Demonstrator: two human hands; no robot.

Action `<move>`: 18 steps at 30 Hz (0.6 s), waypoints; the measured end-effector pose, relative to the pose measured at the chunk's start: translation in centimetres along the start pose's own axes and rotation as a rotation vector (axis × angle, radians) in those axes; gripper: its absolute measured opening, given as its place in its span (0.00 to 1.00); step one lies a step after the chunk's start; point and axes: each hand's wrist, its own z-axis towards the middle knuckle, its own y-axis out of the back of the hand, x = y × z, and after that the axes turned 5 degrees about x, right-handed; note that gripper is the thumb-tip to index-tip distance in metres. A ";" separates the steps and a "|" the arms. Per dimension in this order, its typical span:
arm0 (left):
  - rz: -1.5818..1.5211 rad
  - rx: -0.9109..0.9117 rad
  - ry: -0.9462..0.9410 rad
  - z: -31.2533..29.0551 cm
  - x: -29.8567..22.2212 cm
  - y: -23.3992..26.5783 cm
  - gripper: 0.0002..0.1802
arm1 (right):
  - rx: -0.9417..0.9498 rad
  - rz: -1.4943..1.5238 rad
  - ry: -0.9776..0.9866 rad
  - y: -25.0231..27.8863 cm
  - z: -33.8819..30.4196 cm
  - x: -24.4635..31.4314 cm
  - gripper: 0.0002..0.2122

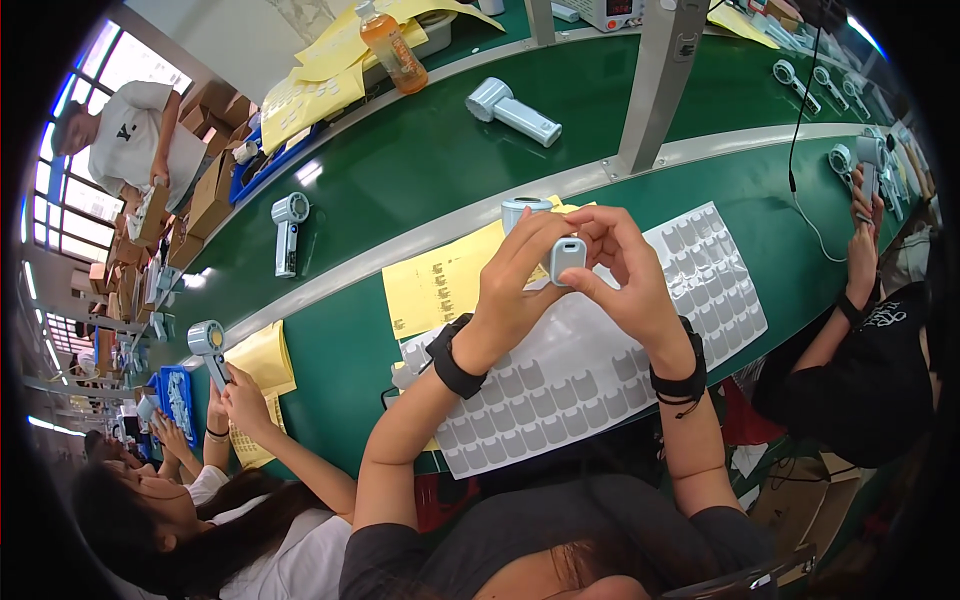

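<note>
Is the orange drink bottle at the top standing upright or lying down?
Upright. The bottle stands on its base with its cap on top; its lean is only lens bending.

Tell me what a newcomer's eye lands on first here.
At centre, the left hand and right hand hold a small pale-blue handheld fan up over a white sheet of grey stickers. Behind runs a green conveyor belt carrying more fans, with an orange drink bottle at the top.

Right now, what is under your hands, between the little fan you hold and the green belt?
In the head view, a white sticker sheet and a yellow paper lie on the green belt, under the small fan.
</note>
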 end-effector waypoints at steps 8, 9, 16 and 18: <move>0.060 0.004 -0.033 0.0 0.2 0.1 0.30 | -0.066 -0.535 0.253 -0.4 -0.7 0.3 0.24; 0.055 0.004 -0.033 0.3 0.2 0.2 0.30 | -0.067 -0.539 0.250 -0.1 -0.8 0.5 0.24; 0.530 0.311 -0.122 3.3 4.2 2.8 0.29 | -0.420 -0.603 -0.042 6.4 -3.3 -0.5 0.09; 0.752 0.394 -0.130 4.3 7.5 4.0 0.28 | -0.391 -0.730 -0.069 8.7 -4.7 -2.2 0.08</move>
